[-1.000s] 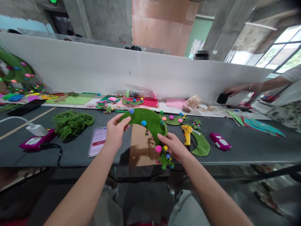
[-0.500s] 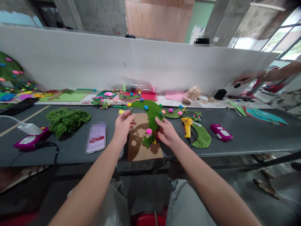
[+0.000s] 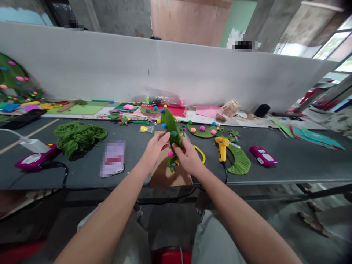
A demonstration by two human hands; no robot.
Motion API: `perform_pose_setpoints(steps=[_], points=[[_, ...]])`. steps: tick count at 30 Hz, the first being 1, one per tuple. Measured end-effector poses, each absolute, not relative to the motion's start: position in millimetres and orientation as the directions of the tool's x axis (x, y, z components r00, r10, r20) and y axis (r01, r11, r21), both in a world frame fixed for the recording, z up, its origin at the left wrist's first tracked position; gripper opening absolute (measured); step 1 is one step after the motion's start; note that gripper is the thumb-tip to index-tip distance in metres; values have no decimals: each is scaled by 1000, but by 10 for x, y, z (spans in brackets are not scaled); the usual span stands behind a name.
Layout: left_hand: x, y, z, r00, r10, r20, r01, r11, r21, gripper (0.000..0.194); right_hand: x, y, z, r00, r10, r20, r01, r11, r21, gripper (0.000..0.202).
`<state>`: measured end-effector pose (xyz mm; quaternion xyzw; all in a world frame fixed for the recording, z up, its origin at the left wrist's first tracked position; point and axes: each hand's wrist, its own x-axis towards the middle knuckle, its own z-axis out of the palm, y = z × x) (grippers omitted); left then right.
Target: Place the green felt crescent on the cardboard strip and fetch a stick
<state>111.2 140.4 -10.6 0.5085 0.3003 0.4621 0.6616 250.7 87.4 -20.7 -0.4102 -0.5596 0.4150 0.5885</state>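
Observation:
A green curved piece (image 3: 169,123) dotted with coloured pom-poms is held up before me, tilted almost edge-on. My right hand (image 3: 189,156) grips its right side, thumb on the near face. On the opposite edge, the bent fingers of my left hand (image 3: 157,147) close against the piece; their tips are partly hidden. A pink pom-pom (image 3: 171,154) and a small green cluster hang at its lower end. Underneath lies a brown cardboard sheet (image 3: 165,178). Right of my right hand, a yellow loop (image 3: 202,154) shows partly.
Green yarn (image 3: 79,137) and a phone (image 3: 113,157) lie on the left. At right are a yellow glue gun (image 3: 222,148), a yarn-wrapped green curve (image 3: 240,161) and a purple box-like device (image 3: 263,156). Another pom-pom piece (image 3: 202,131) lies behind. A white partition (image 3: 110,69) stands along the back.
The green piece has turned from face-on to nearly edge-on. My left hand has moved right, onto its edge. The other person's hand at far right has left view.

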Motion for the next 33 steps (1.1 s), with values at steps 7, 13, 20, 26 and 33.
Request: perform_pose_setpoints(steps=[7,13,20,26,33], points=[[1056,1380,44,396,918,15,-548,223,806,39,2402,730,-161,-201,879,432,567,464,-681,71],[980,1454,76,322,946,-42,-649,253,718,34,2514,735,-209,-159,865,477,566,475,-673,75],[911,1462,94,323,946,10,-703,233,672,30,2620,744,-234,-76,980,185,333,200,-921,85],[872,1426,135,329,943,54,-710,209,672,38,2777,749,-144,-221,974,44,149,78,-986,59],[954,1421,142,333,937,101,-646,149,749,38,2835,793,-112,18,983,184,183,178,-967,47]])
